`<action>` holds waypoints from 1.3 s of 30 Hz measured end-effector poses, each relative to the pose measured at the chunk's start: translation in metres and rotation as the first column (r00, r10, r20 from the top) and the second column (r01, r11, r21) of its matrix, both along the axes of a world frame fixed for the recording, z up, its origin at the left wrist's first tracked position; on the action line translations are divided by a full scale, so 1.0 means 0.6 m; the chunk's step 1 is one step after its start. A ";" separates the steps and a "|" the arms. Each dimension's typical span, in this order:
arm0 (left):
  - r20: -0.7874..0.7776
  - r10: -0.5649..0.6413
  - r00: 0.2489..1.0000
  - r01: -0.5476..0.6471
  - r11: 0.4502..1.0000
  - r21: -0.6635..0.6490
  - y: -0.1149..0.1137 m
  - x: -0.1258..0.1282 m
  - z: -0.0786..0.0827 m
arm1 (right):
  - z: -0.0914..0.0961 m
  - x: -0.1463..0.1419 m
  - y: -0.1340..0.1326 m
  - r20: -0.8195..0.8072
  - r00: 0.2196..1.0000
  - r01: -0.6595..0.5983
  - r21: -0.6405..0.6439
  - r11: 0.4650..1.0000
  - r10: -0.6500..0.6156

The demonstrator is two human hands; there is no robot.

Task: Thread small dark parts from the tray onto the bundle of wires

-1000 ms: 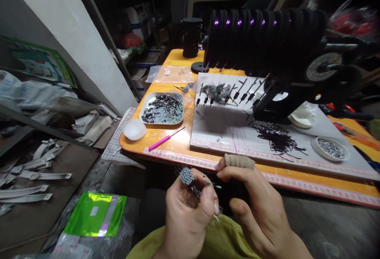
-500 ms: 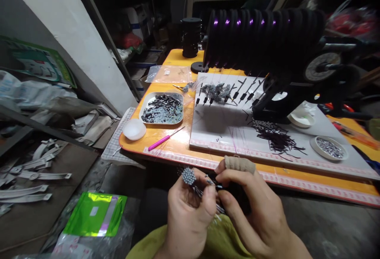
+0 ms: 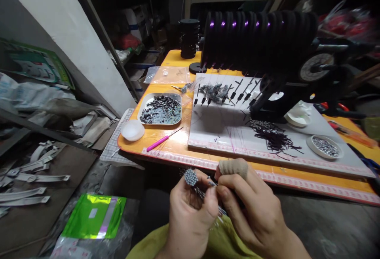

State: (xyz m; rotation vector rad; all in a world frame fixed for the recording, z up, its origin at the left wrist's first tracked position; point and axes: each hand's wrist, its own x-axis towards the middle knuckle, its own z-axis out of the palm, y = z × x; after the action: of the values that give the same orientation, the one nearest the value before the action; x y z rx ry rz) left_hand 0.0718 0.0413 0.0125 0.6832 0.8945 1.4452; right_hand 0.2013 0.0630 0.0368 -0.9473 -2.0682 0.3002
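Note:
My left hand (image 3: 192, 215) is closed around a bundle of thin wire-like pieces (image 3: 191, 177), whose small round grey ends are packed in a cluster above the fingers. Pale, thin tails stick out below its thumb. Right beside it, my right hand (image 3: 252, 205) is pinched shut at the left thumb tip, a tan wrap (image 3: 233, 168) round one finger. Whatever lies between the right fingertips is too small and hidden to name. Both hands are above my green-clad lap (image 3: 228, 237), in front of the table's front edge.
On the orange table (image 3: 175, 142) are a white tray (image 3: 141, 118) of small dark pieces, a white lid (image 3: 132, 130) and a pink-handled tool (image 3: 158, 143). A black spool machine (image 3: 258, 41) stands on a white board (image 3: 213, 130). Dark strips (image 3: 276, 138) and a dish (image 3: 312, 148) sit rightward.
My right hand has come in closer to the left thumb, and the dark piece seen between its fingertips is now hidden. The left hand keeps its hold on the bundle. The view has shifted slightly.

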 end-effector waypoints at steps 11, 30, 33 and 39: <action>-0.035 0.016 0.999 -0.017 1.000 -0.007 0.004 0.000 0.007 | 0.000 0.003 -0.001 0.010 1.000 0.017 -0.017 1.000 -0.017; 0.045 -0.044 0.998 0.047 0.997 -0.068 0.000 0.006 -0.005 | 0.005 0.021 -0.005 -0.058 0.997 0.035 -0.153 0.988 -0.044; 0.045 0.000 0.999 0.003 0.998 -0.069 0.001 0.005 -0.004 | 0.011 0.023 -0.011 -0.060 0.996 0.052 -0.160 0.986 -0.062; -0.102 0.050 0.993 -0.048 0.999 0.018 0.002 0.007 -0.003 | 0.012 0.013 -0.011 -0.067 0.997 0.034 -0.142 0.989 -0.044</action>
State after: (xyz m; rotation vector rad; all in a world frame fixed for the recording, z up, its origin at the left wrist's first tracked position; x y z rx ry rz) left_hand 0.0763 0.0426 0.0105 0.7571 0.9869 1.4722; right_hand 0.2091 0.0561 0.0442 -1.0458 -1.9825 0.4571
